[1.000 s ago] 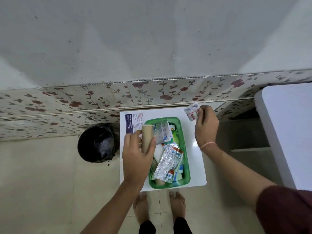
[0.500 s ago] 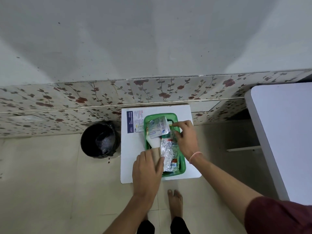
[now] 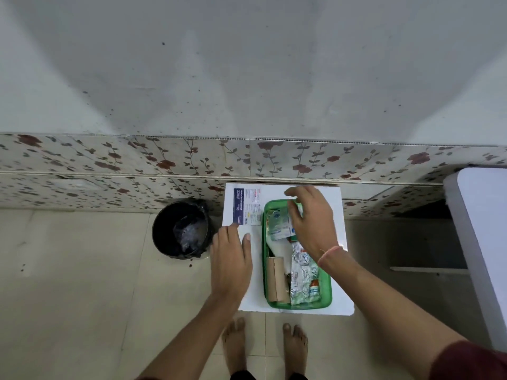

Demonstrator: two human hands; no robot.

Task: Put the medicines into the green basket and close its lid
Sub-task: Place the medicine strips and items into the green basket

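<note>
Your right hand (image 3: 310,220) hovers spread over the far end of the green basket (image 3: 326,286) on the white table (image 3: 343,242), hiding medicines (image 3: 303,275) beneath. Your left hand (image 3: 230,259), fingers loosely extended and empty, reaches toward the flat box (image 3: 247,205).

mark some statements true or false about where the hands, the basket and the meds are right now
1. The green basket sits on a white table. True.
2. The left hand holds the brown roll. False: the brown roll lies in the basket; the left hand is empty.
3. The right hand is over the basket's far end. True.
4. The dark-edged leaflet lies inside the basket. False: it lies on the table, left of it.
5. The black bin stands right of the table. False: left.
</note>
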